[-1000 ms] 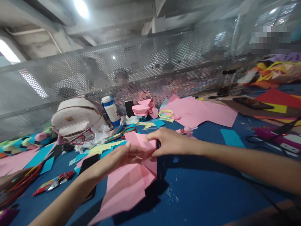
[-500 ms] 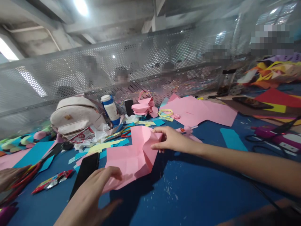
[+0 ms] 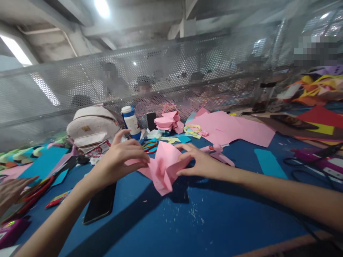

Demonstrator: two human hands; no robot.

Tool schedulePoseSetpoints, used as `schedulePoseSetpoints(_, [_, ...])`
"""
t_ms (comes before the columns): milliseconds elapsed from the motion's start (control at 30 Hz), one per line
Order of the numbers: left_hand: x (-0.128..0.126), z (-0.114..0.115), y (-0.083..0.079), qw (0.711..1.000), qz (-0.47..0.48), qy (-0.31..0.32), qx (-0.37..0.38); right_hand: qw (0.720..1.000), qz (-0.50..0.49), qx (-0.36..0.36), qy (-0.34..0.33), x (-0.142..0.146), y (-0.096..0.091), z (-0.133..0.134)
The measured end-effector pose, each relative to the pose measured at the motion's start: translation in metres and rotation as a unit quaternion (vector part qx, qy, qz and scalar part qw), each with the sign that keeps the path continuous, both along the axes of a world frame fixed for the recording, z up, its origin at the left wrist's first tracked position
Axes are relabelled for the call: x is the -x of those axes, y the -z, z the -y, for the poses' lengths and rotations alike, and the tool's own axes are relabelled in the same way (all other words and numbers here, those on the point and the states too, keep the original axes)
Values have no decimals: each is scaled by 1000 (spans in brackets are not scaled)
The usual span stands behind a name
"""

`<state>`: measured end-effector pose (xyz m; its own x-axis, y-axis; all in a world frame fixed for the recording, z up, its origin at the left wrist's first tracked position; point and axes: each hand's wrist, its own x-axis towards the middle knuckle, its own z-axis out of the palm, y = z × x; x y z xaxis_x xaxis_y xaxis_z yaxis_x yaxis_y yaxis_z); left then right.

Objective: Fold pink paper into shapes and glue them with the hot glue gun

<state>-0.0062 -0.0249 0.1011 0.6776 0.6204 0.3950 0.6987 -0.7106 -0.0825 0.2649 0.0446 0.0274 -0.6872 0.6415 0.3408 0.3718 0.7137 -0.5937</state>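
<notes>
A creased piece of pink paper (image 3: 164, 164) is held up over the blue table (image 3: 214, 214), its sides bent inward. My left hand (image 3: 122, 157) pinches its left side between thumb and fingers. On the opposite side, my right hand (image 3: 198, 160) is closed on the paper's right edge. Just behind my right hand lies a pink glue gun (image 3: 218, 154). Scissors with coloured handles (image 3: 150, 146) are partly hidden behind the paper. A black phone (image 3: 100, 203) rests below my left forearm.
At the back stand a white backpack (image 3: 92, 126), a bottle (image 3: 130, 121) and a folded pink paper piece (image 3: 168, 121). Large pink sheets (image 3: 225, 126) spread to the right, near a blue strip (image 3: 270, 163). Another person's hand (image 3: 16, 192) is at the left edge, beside red-handled scissors (image 3: 41, 192).
My left hand has risen from the near left corner and taken hold of the paper's left side. The paper, spread wider before, is now folded up between both hands.
</notes>
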Motion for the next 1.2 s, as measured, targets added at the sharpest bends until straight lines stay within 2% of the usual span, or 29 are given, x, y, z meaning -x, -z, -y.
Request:
schedulePoseSetpoints(100, [-16, -16, -6, 998, -31, 47, 25, 992, 11, -123, 8, -6, -10, -1])
schedulePoseSetpoints(167, [-27, -24, -9, 996, -53, 61, 29, 991, 33, -127, -4, -9, -15, 1])
schedulePoseSetpoints(333, [-46, -31, -20, 995, -75, 63, -2, 996, 67, -57, -26, -15, -22, 5])
schedulePoseSetpoints(500, [-53, -29, -25, 997, -53, 54, -26, 987, 69, -145, -11, -16, -21, 8])
schedulePoseSetpoints(567, [-53, -27, -24, 998, -47, 42, -26, 989, 82, -119, -30, -14, -22, 11])
schedulePoseSetpoints(700, [-54, -23, -20, 999, -45, 21, -19, 991, 91, 29, -97, -9, -25, 17])
schedulePoseSetpoints(767, [-54, -22, -17, 998, -48, 16, -23, 989, 88, 62, -105, -4, -24, 19])
schedulePoseSetpoints(967, [-58, -17, -12, 998, -47, 2, -49, 993, 95, 70, -18, 17, -6, 22])
schedulePoseSetpoints(1067, [-53, -13, -15, 998, 0, 3, -65, 993, 86, 81, -9, 20, 2, 19])
schedulePoseSetpoints(1133, [-43, -14, -18, 997, 59, 8, -47, 993, 80, 86, -12, 18, 5, 16])
schedulePoseSetpoints(1200, [-28, -21, -20, 993, 116, 29, 17, 992, 83, 93, -14, 15, 6, 15])
